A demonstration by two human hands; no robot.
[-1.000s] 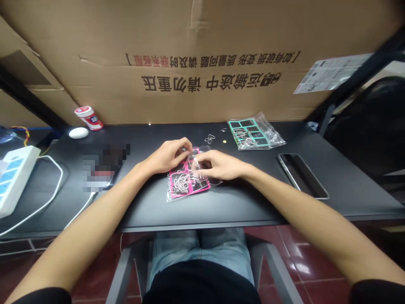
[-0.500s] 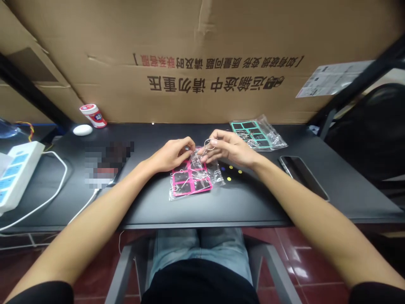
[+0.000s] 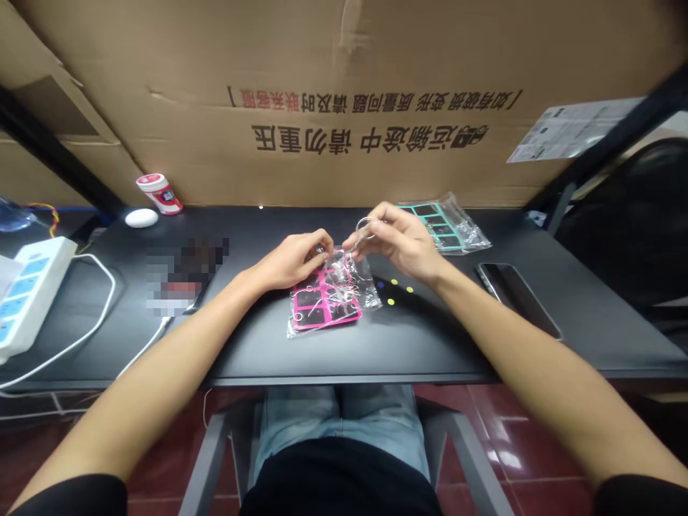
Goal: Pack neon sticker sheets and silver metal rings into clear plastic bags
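Right hand [image 3: 405, 244] has risen off the pink card [image 3: 324, 297], fingers clamped on a wire ring [image 3: 357, 223].
Ring appears separated from the wires [image 3: 344, 292] on the card, which lies in a clear bag [image 3: 370, 292] on the table [image 3: 430, 344]; left hand [image 3: 293, 259] seems to pinch its top edge; yellow dots [image 3: 394, 282] now show beside it; green card [image 3: 436, 218] is partly hidden; whether the wires are inside, I cannot tell.

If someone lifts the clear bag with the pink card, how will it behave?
The clear bag would probably flop: its edge is crumpled. The pink card lies flat, so may stay stiffer. The jumbled wire pieces might slide.
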